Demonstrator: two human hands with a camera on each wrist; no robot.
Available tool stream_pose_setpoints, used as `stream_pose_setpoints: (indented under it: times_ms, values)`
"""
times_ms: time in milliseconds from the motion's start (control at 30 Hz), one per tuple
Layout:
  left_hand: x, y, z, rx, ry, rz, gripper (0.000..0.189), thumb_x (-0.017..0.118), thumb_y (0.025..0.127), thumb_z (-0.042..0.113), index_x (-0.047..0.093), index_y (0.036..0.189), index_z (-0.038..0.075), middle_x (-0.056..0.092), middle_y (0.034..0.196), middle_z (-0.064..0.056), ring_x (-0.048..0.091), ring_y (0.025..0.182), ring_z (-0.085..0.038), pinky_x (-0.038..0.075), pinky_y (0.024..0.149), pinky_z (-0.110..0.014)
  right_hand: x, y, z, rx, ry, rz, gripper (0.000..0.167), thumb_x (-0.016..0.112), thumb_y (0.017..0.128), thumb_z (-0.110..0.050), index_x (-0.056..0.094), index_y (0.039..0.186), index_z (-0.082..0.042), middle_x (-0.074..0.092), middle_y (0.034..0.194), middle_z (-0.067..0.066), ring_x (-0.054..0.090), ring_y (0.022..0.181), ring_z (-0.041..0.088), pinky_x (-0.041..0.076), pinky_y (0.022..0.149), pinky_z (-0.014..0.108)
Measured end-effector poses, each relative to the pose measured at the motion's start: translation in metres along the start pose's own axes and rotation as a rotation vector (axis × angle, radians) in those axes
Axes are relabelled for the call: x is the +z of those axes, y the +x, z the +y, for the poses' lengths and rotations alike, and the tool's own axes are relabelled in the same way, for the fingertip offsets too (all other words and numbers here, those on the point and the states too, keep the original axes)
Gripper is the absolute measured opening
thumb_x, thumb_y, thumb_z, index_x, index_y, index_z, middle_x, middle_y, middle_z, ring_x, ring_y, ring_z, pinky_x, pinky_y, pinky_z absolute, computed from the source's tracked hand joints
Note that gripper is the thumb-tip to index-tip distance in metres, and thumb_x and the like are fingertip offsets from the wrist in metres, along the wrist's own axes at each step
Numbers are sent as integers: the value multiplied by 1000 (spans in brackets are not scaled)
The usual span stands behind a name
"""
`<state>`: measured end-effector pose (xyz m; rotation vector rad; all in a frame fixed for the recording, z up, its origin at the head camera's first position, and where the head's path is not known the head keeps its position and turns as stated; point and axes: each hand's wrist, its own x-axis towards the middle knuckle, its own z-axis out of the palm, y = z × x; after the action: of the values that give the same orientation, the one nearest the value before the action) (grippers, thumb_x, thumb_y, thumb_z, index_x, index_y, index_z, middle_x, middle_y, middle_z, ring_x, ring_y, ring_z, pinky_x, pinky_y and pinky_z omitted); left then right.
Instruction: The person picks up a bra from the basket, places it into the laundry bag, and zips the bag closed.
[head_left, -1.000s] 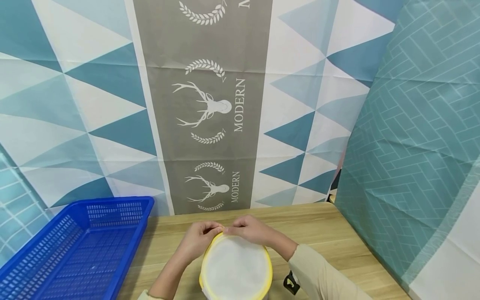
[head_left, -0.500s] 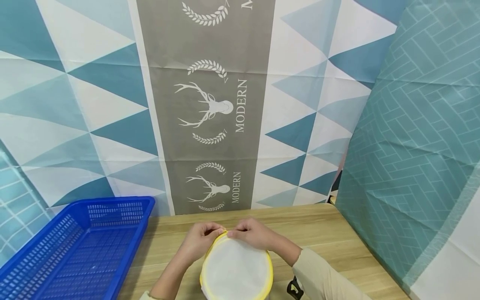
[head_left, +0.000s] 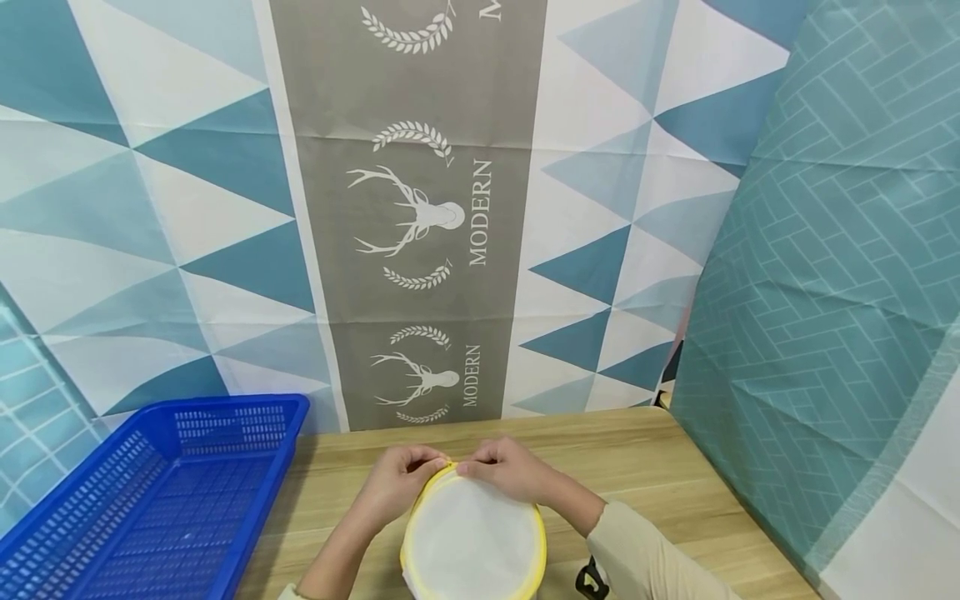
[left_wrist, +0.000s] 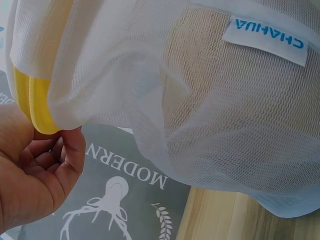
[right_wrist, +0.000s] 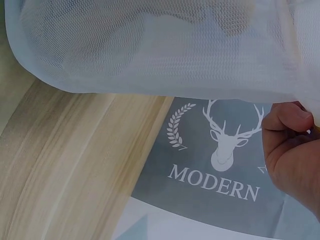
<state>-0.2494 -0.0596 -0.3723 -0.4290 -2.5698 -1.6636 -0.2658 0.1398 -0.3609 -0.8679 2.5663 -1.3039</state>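
Observation:
A white mesh laundry bag point(head_left: 476, 533) with yellow trim round its circular top stands in front of me in the head view. My left hand point(head_left: 396, 483) pinches the yellow edge at the top's far side. Close beside it, my right hand point(head_left: 513, 471) pinches the same rim between thumb and curled fingers. In the left wrist view the yellow band point(left_wrist: 42, 102) runs down into the left fingertips, and a CHAHUA label point(left_wrist: 267, 40) shows on the mesh. The right wrist view has the right hand point(right_wrist: 292, 145) at the bag's edge, its fingertips partly out of frame.
A blue perforated plastic basket point(head_left: 172, 508) stands at the left of the wooden table point(head_left: 600, 454). Behind the table hangs a patterned cloth point(head_left: 420, 275), and a teal cloth point(head_left: 817, 275) hangs at the right. A small black object point(head_left: 592, 579) shows beside the right sleeve.
My right hand has shifted slightly right and toward me along the rim, a little away from the left hand. The left hand keeps its pinch; the basket has not moved.

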Motion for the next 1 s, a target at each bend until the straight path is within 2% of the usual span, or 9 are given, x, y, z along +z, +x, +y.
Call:
stream_pose_setpoints:
  times_ms: [200, 1000]
  values:
    - [0, -1, -1, 3, 18, 10, 16, 63, 89, 20, 72, 92, 7, 70, 85, -3, 58, 72, -9, 48, 60, -20, 1, 0, 0, 14, 4, 12, 26, 58, 93, -29, 75, 94, -10, 60, 80, 0, 45, 67, 7, 39, 53, 19]
    - [2, 0, -1, 15, 16, 2, 16, 62, 89, 20, 72, 90, 6, 70, 84, -4, 58, 71, -10, 48, 59, -20, 1, -3, 4, -15, -3, 32, 27, 57, 93, -29, 75, 90, -9, 63, 84, 1, 49, 70, 6, 41, 57, 19]
